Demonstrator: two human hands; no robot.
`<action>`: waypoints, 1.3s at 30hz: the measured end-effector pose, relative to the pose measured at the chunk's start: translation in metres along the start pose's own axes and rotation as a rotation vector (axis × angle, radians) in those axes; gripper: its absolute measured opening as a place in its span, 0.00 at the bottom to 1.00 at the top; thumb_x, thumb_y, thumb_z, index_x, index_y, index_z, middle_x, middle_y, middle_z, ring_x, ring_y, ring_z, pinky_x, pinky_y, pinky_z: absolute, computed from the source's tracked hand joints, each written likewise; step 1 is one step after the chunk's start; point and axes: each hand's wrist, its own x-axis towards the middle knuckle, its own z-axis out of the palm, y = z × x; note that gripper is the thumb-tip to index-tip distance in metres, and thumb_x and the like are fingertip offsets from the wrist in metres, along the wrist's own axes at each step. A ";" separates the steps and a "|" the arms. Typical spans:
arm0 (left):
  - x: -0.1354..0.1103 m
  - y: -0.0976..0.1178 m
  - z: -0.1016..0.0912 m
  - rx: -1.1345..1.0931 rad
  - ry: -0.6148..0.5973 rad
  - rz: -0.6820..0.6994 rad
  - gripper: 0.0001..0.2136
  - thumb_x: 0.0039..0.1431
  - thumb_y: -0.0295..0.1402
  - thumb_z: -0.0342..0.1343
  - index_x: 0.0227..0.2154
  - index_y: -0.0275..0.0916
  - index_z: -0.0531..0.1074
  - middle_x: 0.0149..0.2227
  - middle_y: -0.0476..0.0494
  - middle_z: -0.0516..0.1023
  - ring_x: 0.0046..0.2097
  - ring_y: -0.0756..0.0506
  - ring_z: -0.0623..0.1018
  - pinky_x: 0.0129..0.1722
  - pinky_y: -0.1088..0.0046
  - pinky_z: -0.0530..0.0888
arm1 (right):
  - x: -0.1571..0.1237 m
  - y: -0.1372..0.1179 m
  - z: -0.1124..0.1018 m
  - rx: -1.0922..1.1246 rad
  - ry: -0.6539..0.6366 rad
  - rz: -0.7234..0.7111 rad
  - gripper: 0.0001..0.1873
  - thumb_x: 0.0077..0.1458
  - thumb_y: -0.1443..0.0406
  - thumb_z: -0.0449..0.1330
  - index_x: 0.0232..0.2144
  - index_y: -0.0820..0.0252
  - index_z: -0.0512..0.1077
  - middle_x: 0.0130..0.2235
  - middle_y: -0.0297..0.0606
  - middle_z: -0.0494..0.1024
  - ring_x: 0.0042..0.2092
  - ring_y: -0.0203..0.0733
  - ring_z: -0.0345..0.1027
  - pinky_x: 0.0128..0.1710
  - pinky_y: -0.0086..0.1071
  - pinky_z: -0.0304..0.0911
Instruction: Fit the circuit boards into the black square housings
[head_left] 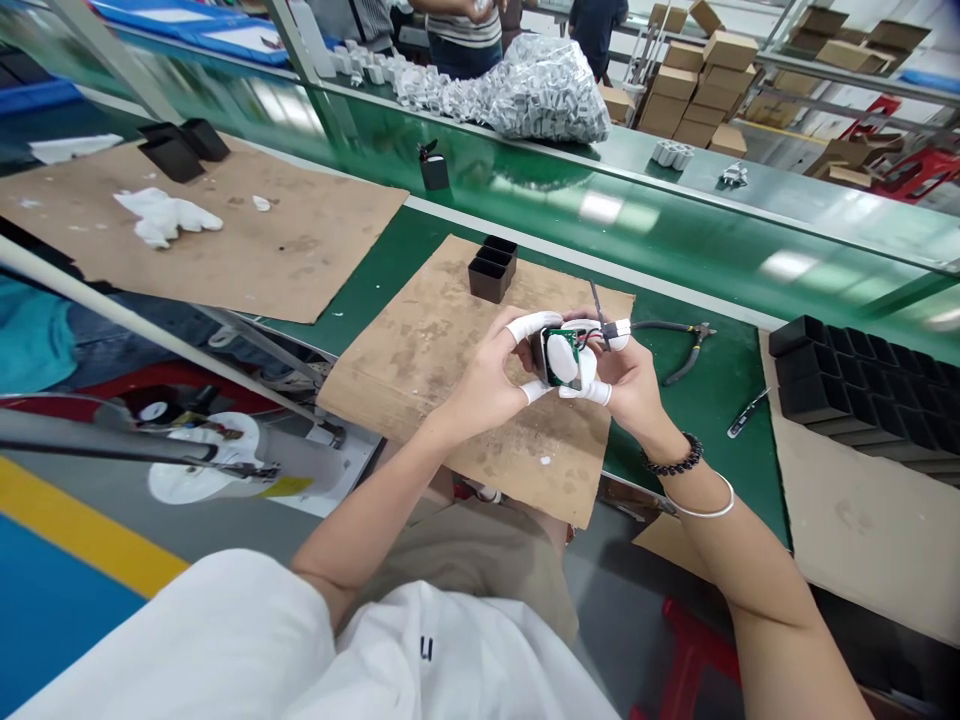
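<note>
Over the cardboard mat, both my hands hold a small electronic assembly, with a green circuit board and a white oval pad on its face. My left hand grips its dark left side between thumb and fingers. From the right, my right hand closes around the other side, where thin red and black wires run out. A white block with a dark strip is by the right fingers; I cannot tell what it is. White finger covers are on several fingertips of both hands.
On the cardboard mat stand black open boxes. Pliers and a cutter knife lie at right, beside stacked black boxes. A black unit with wires sits on the green belt. Behind is a bag of white parts.
</note>
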 end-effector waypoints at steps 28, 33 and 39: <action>-0.014 -0.036 0.002 -0.160 -0.039 -0.351 0.31 0.42 0.34 0.74 0.52 0.38 0.74 0.42 0.45 0.74 0.30 0.53 0.72 0.33 0.73 0.75 | 0.000 0.012 -0.008 -0.162 -0.203 0.250 0.42 0.41 0.51 0.77 0.58 0.53 0.73 0.65 0.47 0.65 0.66 0.59 0.62 0.63 0.52 0.65; -0.014 -0.036 -0.009 -0.353 -0.078 -0.601 0.37 0.33 0.35 0.77 0.51 0.35 0.71 0.33 0.48 0.76 0.34 0.47 0.77 0.37 0.69 0.78 | 0.006 0.004 -0.025 -0.168 -0.124 0.333 0.35 0.44 0.55 0.76 0.55 0.49 0.74 0.65 0.42 0.69 0.68 0.57 0.60 0.65 0.55 0.62; -0.015 -0.035 -0.019 -0.399 -0.105 -0.633 0.37 0.31 0.31 0.76 0.50 0.36 0.72 0.38 0.44 0.79 0.39 0.43 0.80 0.40 0.65 0.80 | 0.015 0.016 -0.043 -0.036 0.212 0.291 0.21 0.47 0.55 0.73 0.43 0.53 0.76 0.53 0.38 0.78 0.56 0.50 0.74 0.60 0.50 0.69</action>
